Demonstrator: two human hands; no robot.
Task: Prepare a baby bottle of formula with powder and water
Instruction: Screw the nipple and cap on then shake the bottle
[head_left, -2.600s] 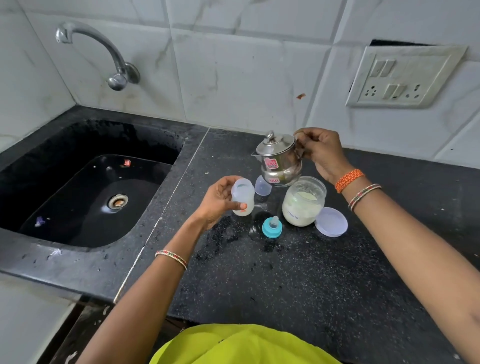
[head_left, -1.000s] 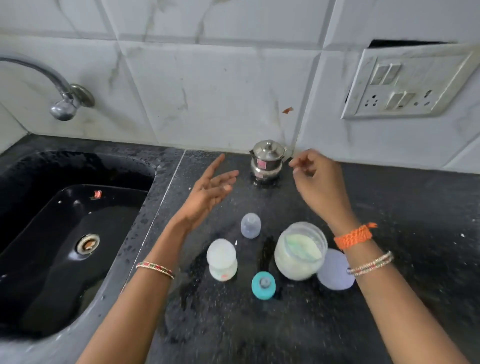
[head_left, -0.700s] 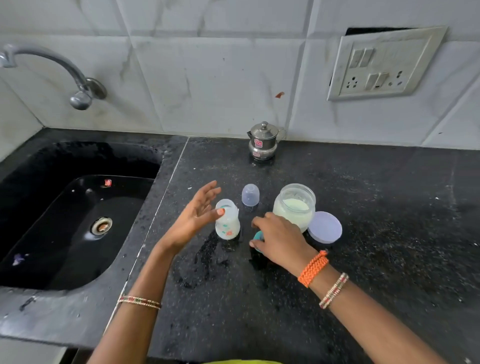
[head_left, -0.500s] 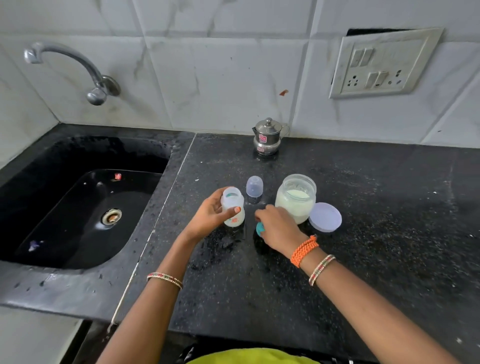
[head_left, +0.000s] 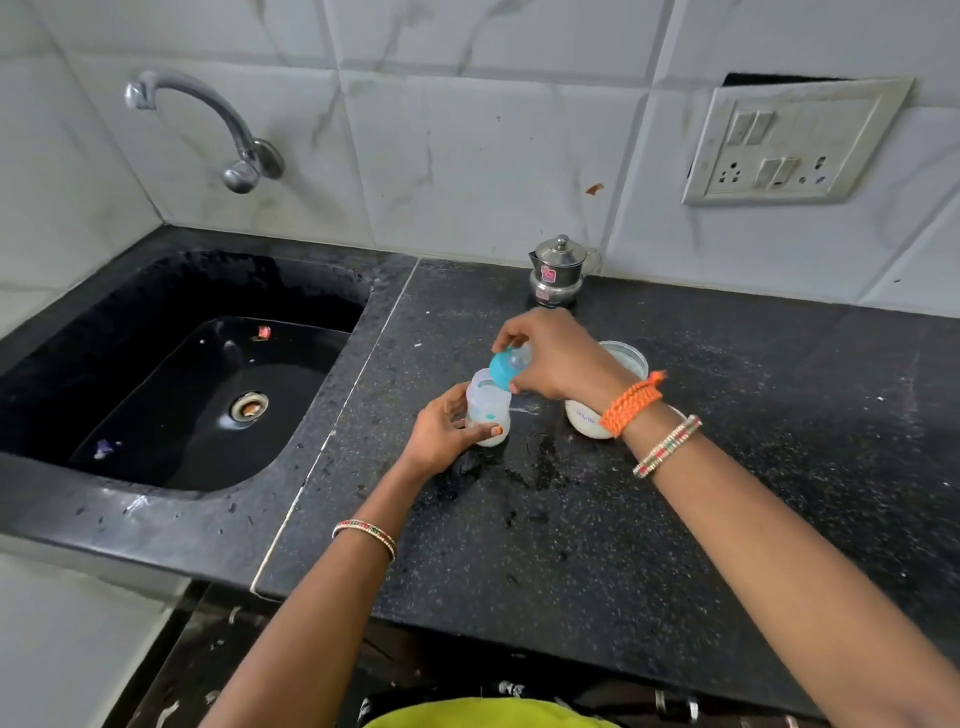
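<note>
A small clear baby bottle (head_left: 487, 410) with milky liquid at its bottom stands on the black counter (head_left: 571, 519). My left hand (head_left: 441, 431) grips it from the left side. My right hand (head_left: 556, 358) holds the teal screw ring with its teat (head_left: 503, 370), tilted just above the bottle's open mouth. The open jar of white formula powder (head_left: 587, 418) stands behind my right wrist, mostly hidden. The jar's lid and the bottle's clear cap are hidden.
A small steel lidded pot (head_left: 557, 273) stands at the back by the tiled wall. A black sink (head_left: 171, 395) with a wall tap (head_left: 208, 119) lies to the left. A switch and socket plate (head_left: 789, 145) is on the wall at the right.
My right hand set the steel pot down at the back, picked the teal teat ring off the counter and lifted it over the bottle. My left hand took hold of the bottle again.
</note>
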